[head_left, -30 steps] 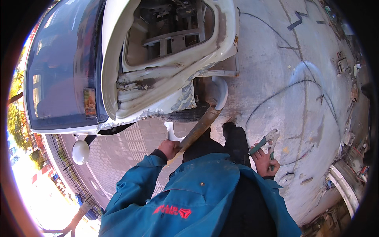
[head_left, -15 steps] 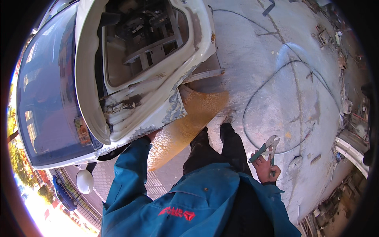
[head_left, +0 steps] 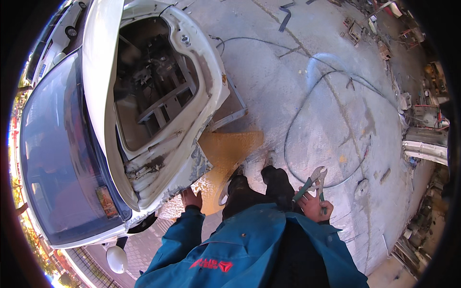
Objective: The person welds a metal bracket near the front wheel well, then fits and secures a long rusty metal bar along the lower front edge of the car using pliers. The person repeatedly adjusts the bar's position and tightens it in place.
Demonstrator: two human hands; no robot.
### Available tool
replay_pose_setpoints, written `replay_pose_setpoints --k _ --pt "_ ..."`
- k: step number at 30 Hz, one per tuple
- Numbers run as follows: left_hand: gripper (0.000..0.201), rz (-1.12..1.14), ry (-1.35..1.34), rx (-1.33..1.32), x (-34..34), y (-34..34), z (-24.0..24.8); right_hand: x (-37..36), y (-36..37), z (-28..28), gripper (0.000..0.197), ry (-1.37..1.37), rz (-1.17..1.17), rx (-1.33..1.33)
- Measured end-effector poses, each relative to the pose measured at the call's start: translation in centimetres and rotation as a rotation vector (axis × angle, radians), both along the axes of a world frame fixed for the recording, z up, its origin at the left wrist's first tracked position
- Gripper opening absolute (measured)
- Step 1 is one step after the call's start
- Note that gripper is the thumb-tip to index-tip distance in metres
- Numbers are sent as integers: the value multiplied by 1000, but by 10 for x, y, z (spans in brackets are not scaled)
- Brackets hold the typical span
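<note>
My left hand [head_left: 191, 198] is at the near lower edge of a white vehicle body [head_left: 185, 137], its fingers stretched toward the chipped, scraped rim; whether they press on the metal I cannot tell. In my right hand [head_left: 315, 209] is a pair of locking pliers [head_left: 314, 180] with green handles, held by my right thigh, its metal jaws pointing away from me. Paint is worn off the bodywork beside my left hand. Past it, a framed opening [head_left: 156, 91] shows dark parts inside, with a tall white panel [head_left: 102, 72] along its left side.
A yellow-brown patch [head_left: 225, 153] spreads below the bodywork near my feet. On the concrete floor [head_left: 269, 96] a dark cable [head_left: 288, 139] lies in a wide loop. Scrap parts [head_left: 406, 101] line the right side. A white side mirror [head_left: 116, 259] juts out at lower left.
My view has shifted. My left hand, earlier mostly hidden under the bodywork edge, now shows fully outside it. My right hand still holds the pliers, a little closer to my leg.
</note>
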State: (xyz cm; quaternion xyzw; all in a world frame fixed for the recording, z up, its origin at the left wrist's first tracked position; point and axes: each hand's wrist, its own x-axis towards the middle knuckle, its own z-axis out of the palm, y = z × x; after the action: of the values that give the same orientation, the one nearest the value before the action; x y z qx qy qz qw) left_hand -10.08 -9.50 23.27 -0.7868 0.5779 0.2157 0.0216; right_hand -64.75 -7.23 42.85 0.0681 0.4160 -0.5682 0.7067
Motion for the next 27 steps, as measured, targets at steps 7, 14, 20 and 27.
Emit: replay_pose_setpoints --k 7,14,20,27 --pt "54 -305 326 184 -117 -29 47 -54 -56 -43 90 -25 -14 -7" --pt "41 -368 485 180 -257 -174 116 -140 -141 -78 48 186 -59 157" --pt "38 -331 503 -38 -305 -300 188 -212 -254 -27 50 121 -11 129" --pt "24 17 489 -252 -289 -443 221 -220 -440 48 60 551 328 -83"
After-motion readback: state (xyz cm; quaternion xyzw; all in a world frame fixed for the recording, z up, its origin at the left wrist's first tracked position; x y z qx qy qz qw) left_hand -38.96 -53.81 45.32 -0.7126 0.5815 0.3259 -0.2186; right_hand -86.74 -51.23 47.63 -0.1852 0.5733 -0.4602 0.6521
